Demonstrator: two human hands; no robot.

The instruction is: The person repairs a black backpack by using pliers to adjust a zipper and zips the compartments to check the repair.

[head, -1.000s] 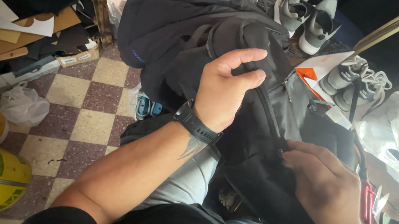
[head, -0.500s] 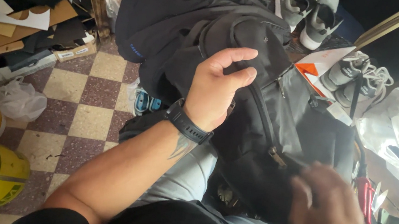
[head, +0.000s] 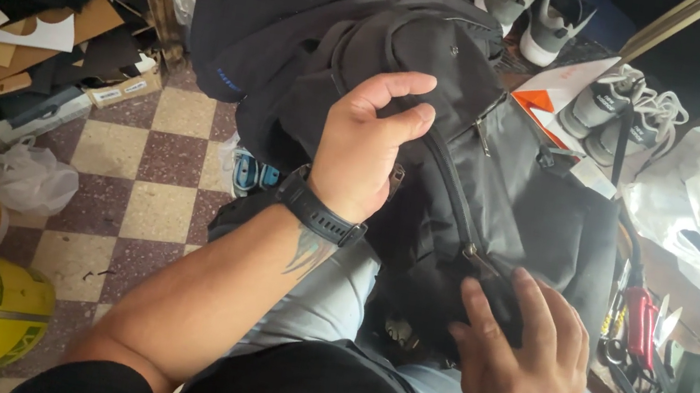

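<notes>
Checkered floor (head: 171, 159) with plastic bag (head: 31, 176)

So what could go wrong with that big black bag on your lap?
The black backpack rests on the lap with only the left hand gripping its top, so it might slide toward the checkered floor. The right hand lies near the zipper, where fingers could get pinched. Red-handled tools lie close beside the bag, so a loose strap might catch them.
</notes>
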